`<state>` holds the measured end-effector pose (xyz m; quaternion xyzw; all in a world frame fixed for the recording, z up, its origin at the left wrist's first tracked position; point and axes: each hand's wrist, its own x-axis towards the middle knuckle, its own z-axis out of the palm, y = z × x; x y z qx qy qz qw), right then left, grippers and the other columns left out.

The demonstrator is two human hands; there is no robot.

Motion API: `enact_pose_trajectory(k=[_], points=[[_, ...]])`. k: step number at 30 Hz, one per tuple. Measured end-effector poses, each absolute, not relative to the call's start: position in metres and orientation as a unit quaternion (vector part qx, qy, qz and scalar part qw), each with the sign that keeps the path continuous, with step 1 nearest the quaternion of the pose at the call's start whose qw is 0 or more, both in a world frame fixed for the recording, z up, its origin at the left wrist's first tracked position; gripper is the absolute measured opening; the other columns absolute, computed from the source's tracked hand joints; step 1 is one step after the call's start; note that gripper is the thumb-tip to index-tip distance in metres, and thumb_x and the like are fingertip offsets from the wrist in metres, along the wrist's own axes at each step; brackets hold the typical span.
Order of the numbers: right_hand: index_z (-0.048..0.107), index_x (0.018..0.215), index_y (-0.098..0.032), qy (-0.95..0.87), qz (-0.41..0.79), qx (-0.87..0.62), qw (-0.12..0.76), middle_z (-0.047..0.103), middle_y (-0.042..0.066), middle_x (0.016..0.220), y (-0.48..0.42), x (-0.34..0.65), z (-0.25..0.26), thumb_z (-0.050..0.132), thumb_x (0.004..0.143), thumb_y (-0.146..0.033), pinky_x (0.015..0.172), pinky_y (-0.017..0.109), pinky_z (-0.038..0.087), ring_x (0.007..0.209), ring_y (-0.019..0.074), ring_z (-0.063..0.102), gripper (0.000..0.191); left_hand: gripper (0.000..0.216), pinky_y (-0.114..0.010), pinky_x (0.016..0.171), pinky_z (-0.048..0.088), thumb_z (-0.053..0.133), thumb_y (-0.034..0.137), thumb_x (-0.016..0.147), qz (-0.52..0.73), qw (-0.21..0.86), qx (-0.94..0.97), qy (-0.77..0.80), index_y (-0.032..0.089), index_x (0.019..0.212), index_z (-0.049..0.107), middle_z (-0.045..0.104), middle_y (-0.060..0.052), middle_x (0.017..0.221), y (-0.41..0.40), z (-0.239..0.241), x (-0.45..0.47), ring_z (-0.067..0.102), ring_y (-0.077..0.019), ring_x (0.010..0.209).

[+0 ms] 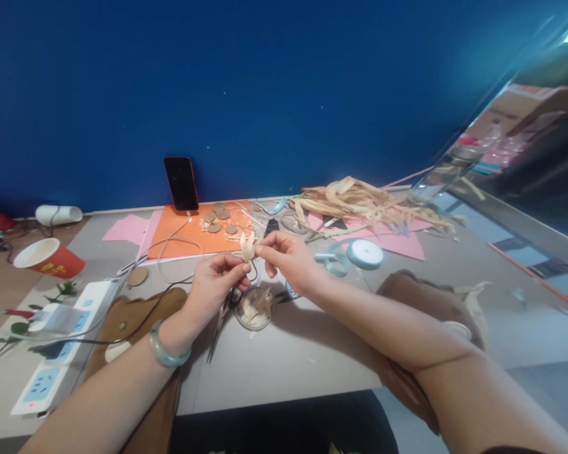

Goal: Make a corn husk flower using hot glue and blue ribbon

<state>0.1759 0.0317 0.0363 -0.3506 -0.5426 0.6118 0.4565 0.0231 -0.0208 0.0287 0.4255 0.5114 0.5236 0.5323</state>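
Note:
Between my two hands stands a small cream-coloured husk flower (247,246) with a few upright petals. My left hand (218,280), with a jade-like bangle on its wrist, pinches the flower's base between thumb and fingers. Thumb and index finger of my right hand (286,257) are pressed together at the flower's right side; whether they grip a petal or something finer is too small to tell. Just below the hands sits a clear round dish (255,309) of cut husk pieces. Dark scissors (216,331) lie left of it, partly hidden by my left hand.
Dried husks (355,202) are heaped at the back right, near a roll of pale blue ribbon (365,254). Wooden discs lie on orange paper (175,233), before a propped phone (181,183). On the left are a power strip (61,353), cables and a tilted paper cup (50,257).

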Motion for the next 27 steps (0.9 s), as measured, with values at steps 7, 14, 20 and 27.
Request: enact_pose_trajectory(k=[7,14,20,27], points=[[0.056,0.067,-0.017,-0.544,0.611,-0.354,0.453,0.059,-0.005,0.053,0.0311,0.1759,0.0381,0.069,0.07,-0.03,0.038,0.018,0.037,0.036,0.0048,0.046,0.019,0.026,-0.023,0.048,0.048,0.079,0.035,0.066,0.52,0.532,0.428,0.513,0.015,0.073,0.063,0.065,0.0,0.054,-0.0207,0.0276,0.0226,0.059,-0.0118,0.046],[0.056,0.067,-0.017,-0.546,0.613,-0.358,0.445,0.054,-0.007,0.046,0.0306,0.1756,0.0371,0.068,0.071,-0.028,0.038,0.018,0.035,0.035,0.0058,0.046,0.018,0.027,-0.022,0.049,0.049,0.079,0.034,0.066,0.522,0.536,0.422,0.513,0.015,0.075,0.063,0.064,0.0,0.054,-0.0208,0.0273,0.0222,0.06,-0.0113,0.047],[0.054,0.068,-0.017,-0.538,0.617,-0.359,0.448,0.054,-0.007,0.049,0.0303,0.1749,0.0359,0.069,0.069,-0.03,0.038,0.018,0.035,0.035,0.0057,0.047,0.02,0.036,-0.022,0.049,0.049,0.082,0.031,0.062,0.534,0.544,0.396,0.512,0.015,0.086,0.062,0.065,0.002,0.056,-0.0207,0.028,0.0228,0.06,-0.0114,0.048],[0.055,0.069,-0.017,-0.529,0.623,-0.354,0.455,0.062,-0.004,0.057,0.0301,0.1746,0.0365,0.07,0.069,-0.03,0.038,0.019,0.037,0.036,0.0052,0.048,0.02,0.027,-0.023,0.049,0.049,0.081,0.031,0.063,0.529,0.53,0.413,0.518,0.014,0.08,0.068,0.065,0.0,0.058,-0.0217,0.0313,0.0227,0.06,-0.012,0.049]])
